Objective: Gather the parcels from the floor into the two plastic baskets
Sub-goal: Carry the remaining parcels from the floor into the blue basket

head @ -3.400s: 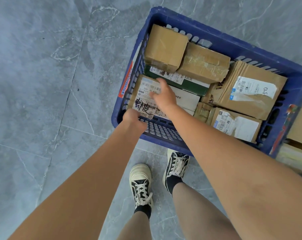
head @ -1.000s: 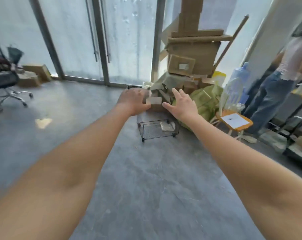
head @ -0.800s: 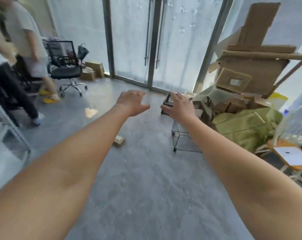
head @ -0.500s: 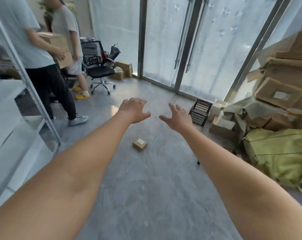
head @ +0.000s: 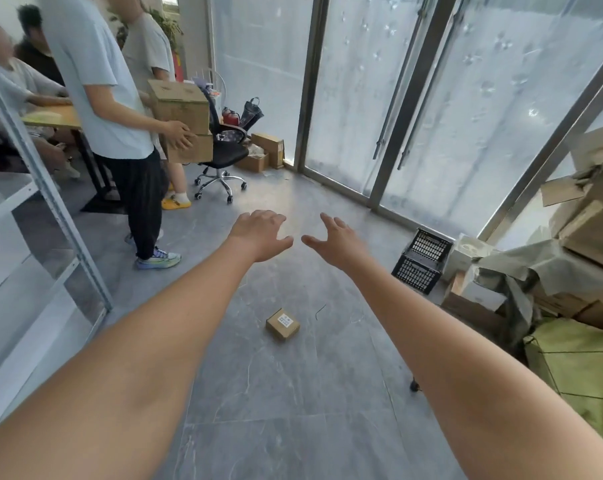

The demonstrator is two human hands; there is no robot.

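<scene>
Cardboard parcel (head: pixel 282 324) sits alone on the grey floor (head: pixel 293 393). Left hand (head: pixel 260 233) and right hand (head: pixel 338 239) hover spread, empty. Probably black crates (head: pixel 421 259) far right.

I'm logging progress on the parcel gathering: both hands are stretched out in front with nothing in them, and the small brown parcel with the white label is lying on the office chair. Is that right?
Not quite. The small brown parcel lies on the grey floor, not on the office chair, as the head view shows. The rest holds: the left hand and right hand are both outstretched with nothing in them.
</scene>
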